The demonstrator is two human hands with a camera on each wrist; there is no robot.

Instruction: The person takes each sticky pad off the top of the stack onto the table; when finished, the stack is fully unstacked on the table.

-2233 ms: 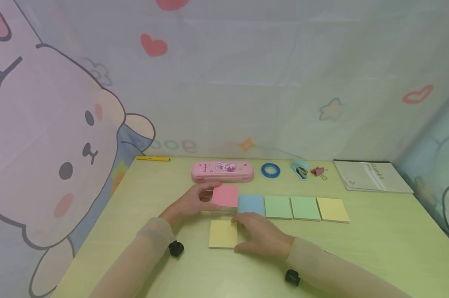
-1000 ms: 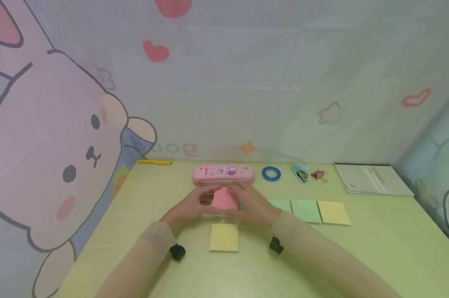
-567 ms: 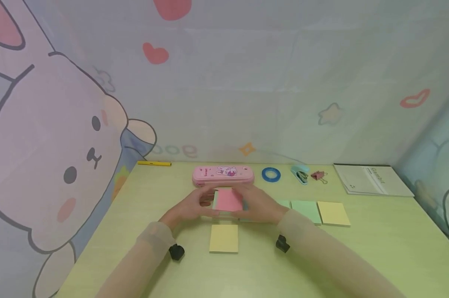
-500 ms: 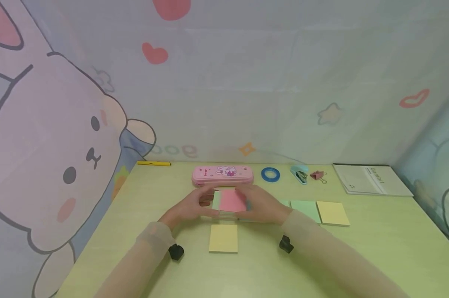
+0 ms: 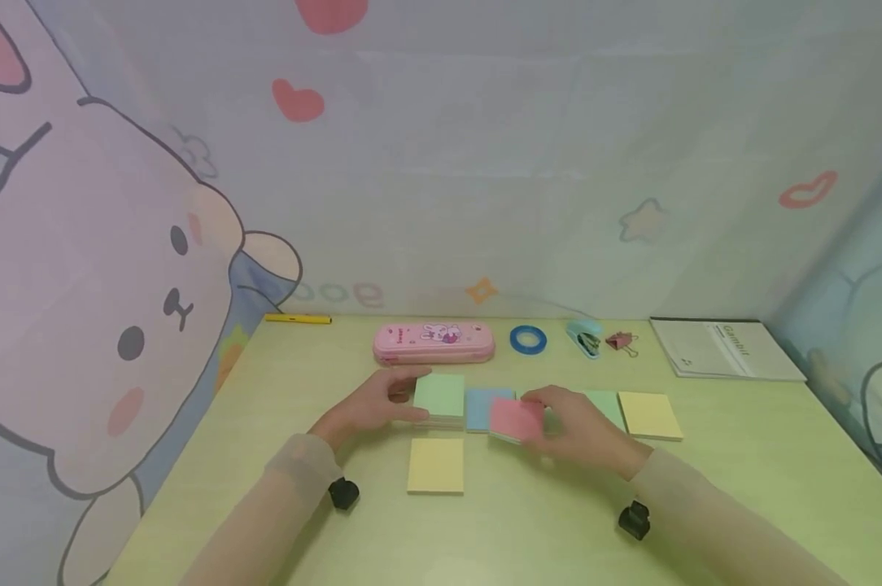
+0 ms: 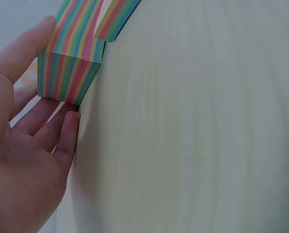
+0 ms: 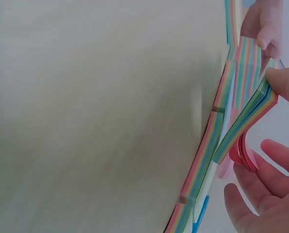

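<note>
Perhaps bending drops the pink pad [image 5: 515,420] below the right hand [image 5: 589,430] pinching it, the left hand [image 5: 370,405] gripping a green-topped stack [image 5: 440,396].

The head camera looks forward and down over the tabletop [image 5: 741,464] from the person's side, set back enough to take in both sleeves [image 5: 265,513], the row of sticky-note pads [image 5: 608,403] and the curtain [image 5: 485,122] behind. The left-wrist camera [image 5: 344,493] sits low, facing the left hand [image 5: 371,404] and striped sticky-note stack [image 6: 69,80] at close range, the tabletop tipped up on its right. The right-wrist camera [image 5: 635,521], tabletop on its left, looks closely past the right hand [image 5: 591,431] along the row toward that stack and left hand, which all three views share.
</note>
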